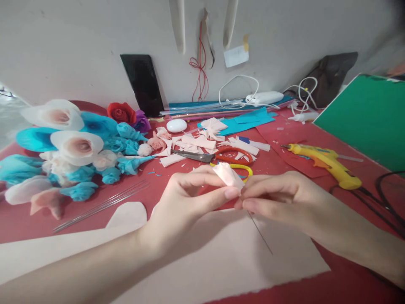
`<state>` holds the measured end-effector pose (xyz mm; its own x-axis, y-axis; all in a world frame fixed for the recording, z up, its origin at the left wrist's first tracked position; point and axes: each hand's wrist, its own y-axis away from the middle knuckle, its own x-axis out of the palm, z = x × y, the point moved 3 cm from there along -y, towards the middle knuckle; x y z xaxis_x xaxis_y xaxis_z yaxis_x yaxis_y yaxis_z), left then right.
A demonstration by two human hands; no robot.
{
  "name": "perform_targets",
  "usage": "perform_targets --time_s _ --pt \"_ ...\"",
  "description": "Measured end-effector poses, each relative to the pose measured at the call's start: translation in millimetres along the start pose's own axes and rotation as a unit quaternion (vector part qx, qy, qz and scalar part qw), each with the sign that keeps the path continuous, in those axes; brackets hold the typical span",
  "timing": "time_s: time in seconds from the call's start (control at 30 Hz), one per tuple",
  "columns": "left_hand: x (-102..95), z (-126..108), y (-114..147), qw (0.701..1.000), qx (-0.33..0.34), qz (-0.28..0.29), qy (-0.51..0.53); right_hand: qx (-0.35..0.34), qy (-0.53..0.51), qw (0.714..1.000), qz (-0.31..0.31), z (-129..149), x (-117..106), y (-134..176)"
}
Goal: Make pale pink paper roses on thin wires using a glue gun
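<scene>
My left hand (193, 194) pinches a small pale pink paper flower bud (228, 174) between thumb and fingers. My right hand (272, 194) is closed at the base of the bud, its fingertips meeting the left thumb. A thin wire stem (261, 234) runs down and to the right from beneath the right fingertips. Below both hands lies a large pale pink paper sheet (202, 261). Just behind the hands rest scissors (193, 156) with red and yellow handles, partly hidden by the fingers. Where exactly the right fingers grip bud or wire is hidden.
Several blue, white and pink paper flowers (76, 147) crowd the left side, with loose wires (101, 207) before them. Pink paper scraps (196, 143) lie mid-table. A yellow glue gun (325, 162) with a black cord and a green board (367, 118) stand right. A phone (141, 84) leans on the wall.
</scene>
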<state>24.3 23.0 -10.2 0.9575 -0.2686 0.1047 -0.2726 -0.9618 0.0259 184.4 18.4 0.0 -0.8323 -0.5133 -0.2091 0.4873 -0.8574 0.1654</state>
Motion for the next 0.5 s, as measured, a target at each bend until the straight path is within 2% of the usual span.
perform_targets --time_s 0.13,0.33,0.47,0.5 --pt "-7.5 -7.2 -5.9 0.998 0.045 -0.037 -0.031 0.015 0.045 0.999 0.009 3.3 -4.3 0.6" --pt "-32.1 -17.2 -21.7 0.991 0.082 -0.103 -0.019 0.05 0.125 0.991 -0.008 3.0 -17.8 -5.4" --pt "-41.9 -27.7 -26.6 0.987 0.105 -0.118 0.001 0.018 0.214 0.976 0.024 1.5 -26.2 -8.9" --pt "-43.3 -29.8 -27.1 0.986 0.11 -0.122 0.006 0.007 0.25 0.968 0.013 0.5 -30.1 -9.4"
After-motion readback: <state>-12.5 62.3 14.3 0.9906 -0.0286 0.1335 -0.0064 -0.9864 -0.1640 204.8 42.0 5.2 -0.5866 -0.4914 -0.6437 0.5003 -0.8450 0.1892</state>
